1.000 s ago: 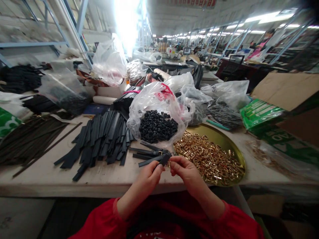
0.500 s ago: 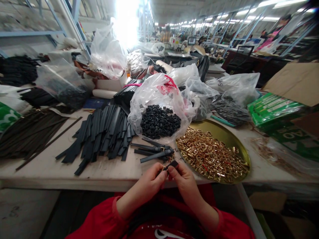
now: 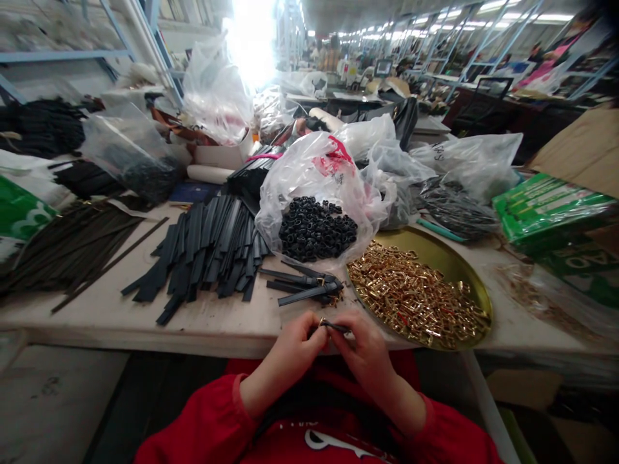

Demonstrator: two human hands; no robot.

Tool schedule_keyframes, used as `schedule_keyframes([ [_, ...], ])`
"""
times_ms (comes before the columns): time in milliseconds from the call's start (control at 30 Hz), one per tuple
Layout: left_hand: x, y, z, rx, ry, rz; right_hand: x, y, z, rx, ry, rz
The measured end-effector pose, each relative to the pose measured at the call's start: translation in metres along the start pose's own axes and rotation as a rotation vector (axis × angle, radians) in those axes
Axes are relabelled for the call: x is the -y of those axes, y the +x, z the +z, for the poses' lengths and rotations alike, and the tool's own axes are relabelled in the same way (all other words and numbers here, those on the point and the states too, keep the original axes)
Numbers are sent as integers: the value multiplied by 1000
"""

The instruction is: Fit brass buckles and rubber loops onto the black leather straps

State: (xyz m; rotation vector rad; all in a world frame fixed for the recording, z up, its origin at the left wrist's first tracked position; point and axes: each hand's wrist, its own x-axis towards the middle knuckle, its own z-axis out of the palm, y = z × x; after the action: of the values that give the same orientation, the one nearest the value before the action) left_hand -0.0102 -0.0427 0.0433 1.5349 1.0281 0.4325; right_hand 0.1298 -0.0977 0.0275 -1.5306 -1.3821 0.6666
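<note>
At the table's front edge, my left hand (image 3: 300, 340) pinches a small gold buckle (image 3: 322, 321) between thumb and fingers. My right hand (image 3: 363, 345) is closed on a short black strap (image 3: 338, 327), seen nearly edge-on, which meets the buckle. Whether the strap passes through the buckle is too small to tell. Just beyond my hands lies a small pile of black straps with gold buckles (image 3: 309, 289). To the right, a round gold tray (image 3: 467, 274) holds a heap of gold buckles (image 3: 420, 293).
Behind the small pile, an open plastic bag (image 3: 300, 164) holds black loops (image 3: 316, 232). Many black strips (image 3: 207, 248) are stacked to the left, with brown strips (image 3: 72, 245) farther left. A green package (image 3: 551, 209) and a cardboard box (image 3: 580, 151) stand at the right.
The black strap has turned from showing its broad face to nearly edge-on. The gold buckle now shows more clearly between my fingers. My view has shifted slightly.
</note>
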Motion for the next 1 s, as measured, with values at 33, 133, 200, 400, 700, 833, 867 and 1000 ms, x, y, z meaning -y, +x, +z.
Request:
schedule_keyframes([
  [33,-2,-2,-1,8,38,18,0,1,-1,5,34,77],
  [133,-9,-7,-7,94,88,28,2,4,0,86,215,289],
  [200,-11,-7,-11,101,89,16,5,5,2,156,333,333],
  [400,-5,12,-19,36,-83,-25,8,36,-7,385,352,224],
  [700,-2,40,-35,-42,-49,-6,-44,159,-12,182,-1003,-6],
  [833,1,46,-35,-38,-75,-51,-55,165,-1,185,-1077,15],
  [867,2,47,-34,-37,-76,-54,-56,165,0,183,-1078,11],
  [1000,-1,47,-34,-66,-54,-30,-51,163,-7,182,-1044,-40],
])
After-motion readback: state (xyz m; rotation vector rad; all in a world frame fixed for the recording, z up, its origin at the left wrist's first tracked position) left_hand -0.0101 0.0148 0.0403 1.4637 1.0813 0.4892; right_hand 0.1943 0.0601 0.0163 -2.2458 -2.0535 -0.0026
